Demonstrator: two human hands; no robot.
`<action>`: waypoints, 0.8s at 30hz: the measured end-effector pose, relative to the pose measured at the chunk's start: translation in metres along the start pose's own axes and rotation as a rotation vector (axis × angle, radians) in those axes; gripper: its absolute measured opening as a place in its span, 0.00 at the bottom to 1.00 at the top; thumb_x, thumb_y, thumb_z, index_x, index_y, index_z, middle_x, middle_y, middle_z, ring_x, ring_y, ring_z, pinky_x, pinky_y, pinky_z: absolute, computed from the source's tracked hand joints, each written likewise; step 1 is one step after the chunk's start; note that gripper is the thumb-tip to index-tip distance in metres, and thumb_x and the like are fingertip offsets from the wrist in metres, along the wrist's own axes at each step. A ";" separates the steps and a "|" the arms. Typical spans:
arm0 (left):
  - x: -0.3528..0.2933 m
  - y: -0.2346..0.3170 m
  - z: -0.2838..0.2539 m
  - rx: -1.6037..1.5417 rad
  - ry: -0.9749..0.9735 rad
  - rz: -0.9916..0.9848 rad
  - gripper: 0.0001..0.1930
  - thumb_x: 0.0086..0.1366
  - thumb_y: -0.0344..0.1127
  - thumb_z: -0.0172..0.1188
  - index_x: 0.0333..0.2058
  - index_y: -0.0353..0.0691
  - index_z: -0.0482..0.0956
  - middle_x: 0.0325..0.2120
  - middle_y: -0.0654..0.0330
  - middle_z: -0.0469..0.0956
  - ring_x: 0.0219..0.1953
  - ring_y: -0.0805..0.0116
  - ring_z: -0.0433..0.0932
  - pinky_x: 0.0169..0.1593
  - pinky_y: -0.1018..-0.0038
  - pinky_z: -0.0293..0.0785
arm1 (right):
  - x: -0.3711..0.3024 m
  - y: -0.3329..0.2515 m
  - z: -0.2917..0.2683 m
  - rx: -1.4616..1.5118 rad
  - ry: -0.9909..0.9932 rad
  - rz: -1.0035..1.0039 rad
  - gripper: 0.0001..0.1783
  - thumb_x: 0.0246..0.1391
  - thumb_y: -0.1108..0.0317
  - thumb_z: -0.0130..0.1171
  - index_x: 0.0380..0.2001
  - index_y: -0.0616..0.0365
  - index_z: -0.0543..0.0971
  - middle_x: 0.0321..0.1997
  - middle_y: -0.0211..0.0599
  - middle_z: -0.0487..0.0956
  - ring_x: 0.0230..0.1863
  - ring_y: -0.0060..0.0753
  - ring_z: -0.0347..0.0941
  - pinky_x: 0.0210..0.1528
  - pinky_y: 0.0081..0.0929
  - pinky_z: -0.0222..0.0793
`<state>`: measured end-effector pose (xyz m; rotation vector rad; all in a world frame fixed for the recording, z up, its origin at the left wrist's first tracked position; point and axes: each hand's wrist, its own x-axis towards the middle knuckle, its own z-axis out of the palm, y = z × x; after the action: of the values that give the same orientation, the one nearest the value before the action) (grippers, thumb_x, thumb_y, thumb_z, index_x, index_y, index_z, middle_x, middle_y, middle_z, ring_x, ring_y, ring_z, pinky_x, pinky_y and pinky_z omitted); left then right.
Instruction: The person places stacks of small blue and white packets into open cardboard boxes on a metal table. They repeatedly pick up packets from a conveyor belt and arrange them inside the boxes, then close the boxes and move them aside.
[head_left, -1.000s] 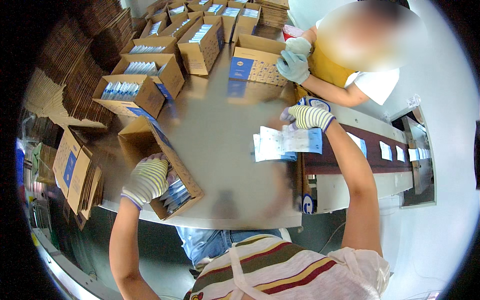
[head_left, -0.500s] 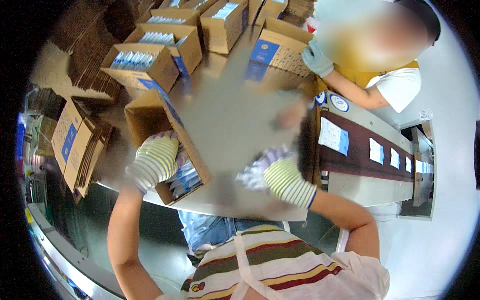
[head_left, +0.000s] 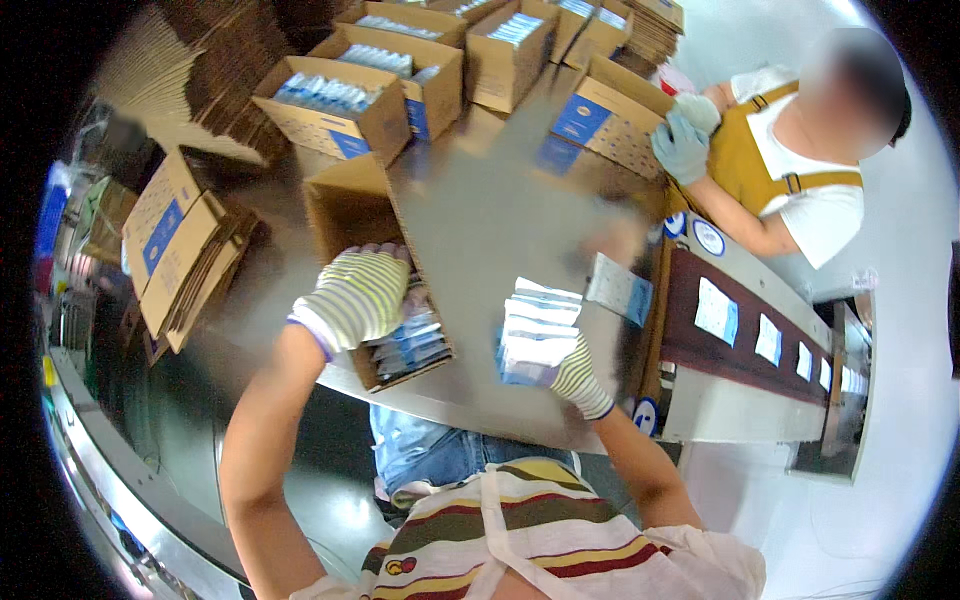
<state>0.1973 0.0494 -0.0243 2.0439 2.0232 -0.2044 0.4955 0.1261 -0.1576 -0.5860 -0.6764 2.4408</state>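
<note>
My left hand [head_left: 355, 292], in a yellow-and-white striped glove, reaches into an open cardboard box [head_left: 345, 205] at the table's near edge. Its fingers curl down against a row of flat white-and-blue packets [head_left: 412, 338] in the box's near end; the fingertips are hidden. To the right of the box, my right hand [head_left: 572, 375], gloved alike, grips a fanned stack of such packets [head_left: 540, 325] above the table. A single packet [head_left: 620, 290] is by the conveyor's end, just right of that stack.
Packets in a line lie on the dark red conveyor belt [head_left: 685, 310] at right. Several packet-filled boxes [head_left: 330, 100] stand at the back left. Flattened cartons [head_left: 180, 255] lean at left. A co-worker's gloved hand [head_left: 682, 148] is beside another box [head_left: 610, 115].
The view has shifted, so the boxes appear further right. The packet stack in my right hand now shows upright and fanned. A packet has appeared at the conveyor's end. My left hand remains in the box.
</note>
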 end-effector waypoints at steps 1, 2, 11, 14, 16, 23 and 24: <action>0.002 0.003 -0.006 0.011 -0.080 -0.011 0.29 0.63 0.50 0.49 0.49 0.25 0.72 0.46 0.40 0.75 0.50 0.45 0.74 0.56 0.57 0.68 | 0.012 -0.008 0.003 0.042 -0.049 0.021 0.25 0.61 0.67 0.50 0.60 0.63 0.65 0.59 0.41 0.73 0.56 0.38 0.73 0.55 0.39 0.75; 0.004 0.005 -0.014 0.027 -0.125 0.000 0.28 0.63 0.50 0.50 0.48 0.26 0.73 0.43 0.41 0.76 0.48 0.46 0.76 0.53 0.57 0.70 | 0.027 -0.017 0.006 0.090 -0.102 0.036 0.25 0.60 0.66 0.52 0.60 0.62 0.66 0.59 0.41 0.73 0.56 0.38 0.73 0.55 0.38 0.74; 0.004 0.006 0.007 -0.107 0.086 -0.024 0.21 0.62 0.48 0.54 0.42 0.34 0.79 0.39 0.44 0.80 0.42 0.45 0.78 0.49 0.60 0.74 | 0.148 -0.055 0.217 -1.254 -0.579 -0.722 0.36 0.45 0.51 0.67 0.55 0.56 0.71 0.54 0.39 0.76 0.50 0.43 0.75 0.58 0.37 0.66; 0.003 0.014 -0.007 -0.236 -0.097 -0.024 0.22 0.62 0.47 0.54 0.36 0.30 0.79 0.31 0.42 0.80 0.36 0.45 0.79 0.44 0.57 0.75 | 0.193 -0.023 0.210 -1.519 -0.415 -0.577 0.46 0.37 0.51 0.73 0.57 0.61 0.65 0.51 0.53 0.75 0.54 0.52 0.71 0.60 0.38 0.65; 0.002 0.017 0.006 -0.121 -0.033 0.049 0.22 0.62 0.48 0.53 0.32 0.30 0.80 0.28 0.41 0.79 0.32 0.46 0.79 0.39 0.55 0.75 | 0.188 -0.024 0.226 -1.934 -0.343 -0.528 0.55 0.29 0.44 0.75 0.58 0.64 0.64 0.50 0.61 0.74 0.55 0.56 0.69 0.59 0.40 0.65; 0.002 0.018 0.010 -0.045 0.072 0.121 0.23 0.62 0.49 0.52 0.32 0.31 0.80 0.32 0.41 0.79 0.32 0.47 0.79 0.41 0.58 0.75 | 0.208 -0.026 0.207 -2.418 -0.638 -0.641 0.48 0.37 0.43 0.70 0.59 0.59 0.67 0.52 0.54 0.75 0.56 0.49 0.70 0.62 0.39 0.61; 0.003 0.016 0.007 -0.091 0.043 0.120 0.23 0.62 0.49 0.52 0.33 0.30 0.80 0.33 0.40 0.78 0.33 0.46 0.79 0.41 0.57 0.75 | 0.208 -0.031 0.203 -2.413 -0.666 -0.648 0.47 0.41 0.45 0.69 0.61 0.56 0.65 0.56 0.48 0.74 0.57 0.41 0.70 0.60 0.39 0.63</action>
<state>0.2142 0.0507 -0.0307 2.1215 1.8893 -0.0444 0.2419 0.2034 -0.0359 -0.0474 -3.0717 0.0391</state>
